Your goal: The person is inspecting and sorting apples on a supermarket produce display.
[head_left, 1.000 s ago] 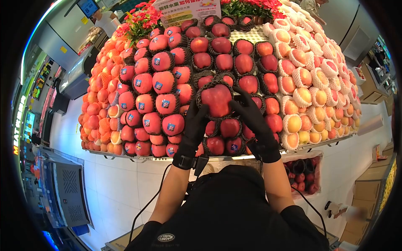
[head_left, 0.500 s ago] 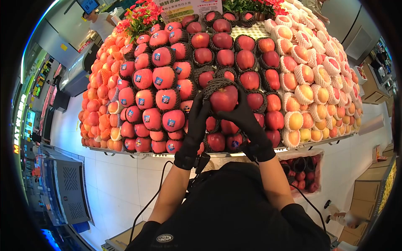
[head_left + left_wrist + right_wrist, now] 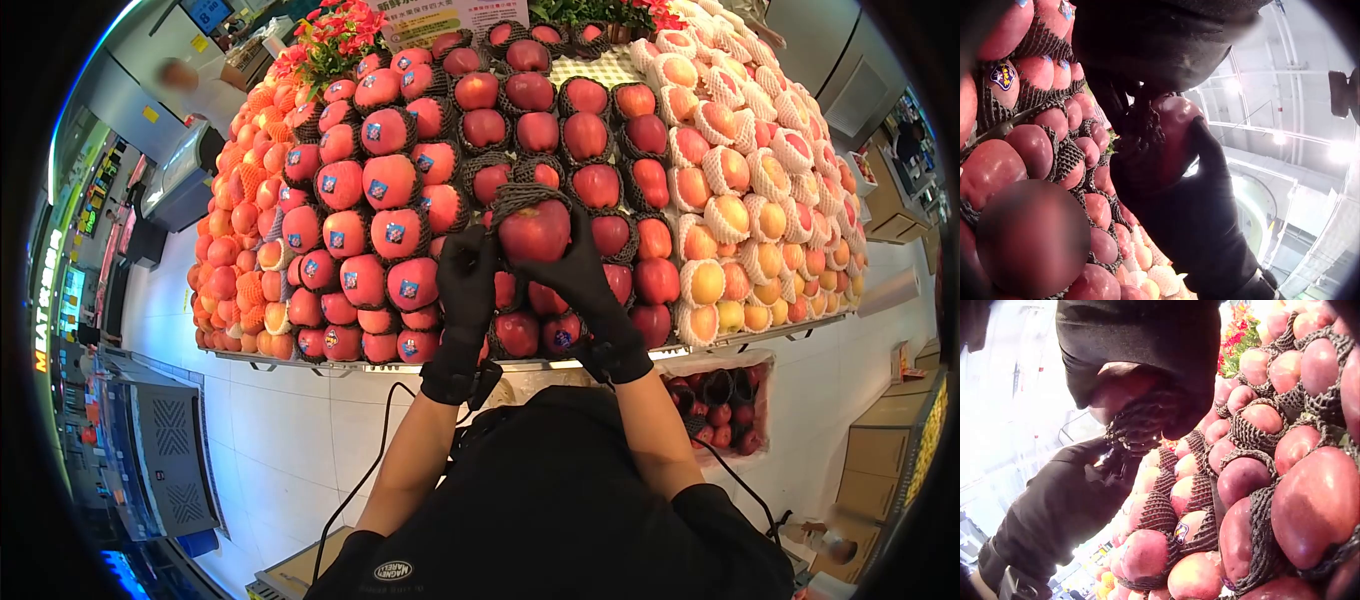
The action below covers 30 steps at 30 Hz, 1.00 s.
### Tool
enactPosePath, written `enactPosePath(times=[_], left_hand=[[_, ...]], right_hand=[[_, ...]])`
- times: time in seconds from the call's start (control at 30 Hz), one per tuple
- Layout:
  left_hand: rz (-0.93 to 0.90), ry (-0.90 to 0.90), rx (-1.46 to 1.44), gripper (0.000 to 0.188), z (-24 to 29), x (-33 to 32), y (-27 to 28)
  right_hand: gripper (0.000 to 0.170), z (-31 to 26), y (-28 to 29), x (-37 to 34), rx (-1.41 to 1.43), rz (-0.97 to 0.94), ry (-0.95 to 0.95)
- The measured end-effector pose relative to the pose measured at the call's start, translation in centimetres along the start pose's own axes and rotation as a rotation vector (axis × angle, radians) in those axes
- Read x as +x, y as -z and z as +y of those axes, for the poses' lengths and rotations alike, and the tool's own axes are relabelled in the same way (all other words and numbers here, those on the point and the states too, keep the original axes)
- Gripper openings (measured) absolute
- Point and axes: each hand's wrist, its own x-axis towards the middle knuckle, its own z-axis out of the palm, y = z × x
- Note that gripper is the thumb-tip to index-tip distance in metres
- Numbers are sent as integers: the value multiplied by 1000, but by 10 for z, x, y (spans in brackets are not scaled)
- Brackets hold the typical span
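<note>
A large dark red apple (image 3: 535, 235) is held over the front middle of the display, a black foam net (image 3: 525, 197) round its far side. My right hand (image 3: 585, 285), in a black glove, grips the apple from the right and below, its thumb (image 3: 1204, 137) across the bare skin. Gloved in black too, my left hand (image 3: 467, 280) is at the apple's left, fingers curled. In the right wrist view, the left fingertips (image 3: 1107, 464) pinch the edge of the net. Part of the apple is hidden behind the right hand.
Rows of netted red apples (image 3: 585, 135) surround the hands. Stickered apples (image 3: 395, 235) are stacked to the left, white-netted fruit (image 3: 735, 230) to the right. Red flowers (image 3: 340, 45) and a sign (image 3: 450, 20) stand behind. A crate of apples (image 3: 722, 412) sits on the floor at right.
The apple has turned so its net faces away and upward. My right hand has shifted under it. My left hand has moved off the apple's side to the net's edge.
</note>
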Motion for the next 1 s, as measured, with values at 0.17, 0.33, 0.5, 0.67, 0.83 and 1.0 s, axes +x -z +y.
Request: enactPosePath(times=[0.17, 0.33, 0.5, 0.67, 0.83, 1.0], left_hand=[[-85, 61, 77, 26, 25, -9, -10], [-165, -116, 40, 42, 26, -5, -12], [-192, -115, 129, 46, 27, -1, -9], [-324, 158, -107, 48, 19, -5, -6], [-280, 5, -36, 57, 36, -1, -32], [-300, 21, 17, 71, 28, 8, -24]], right_hand=[[100, -16, -2, -3, 44, 20, -24], [95, -22, 2, -6, 90, -89, 7], [97, -18, 3, -6, 121, -50, 45], [101, -21, -2, -1, 58, 171, -52], [91, 3, 2, 0, -97, 100, 120], [71, -15, 15, -9, -132, -23, 26]])
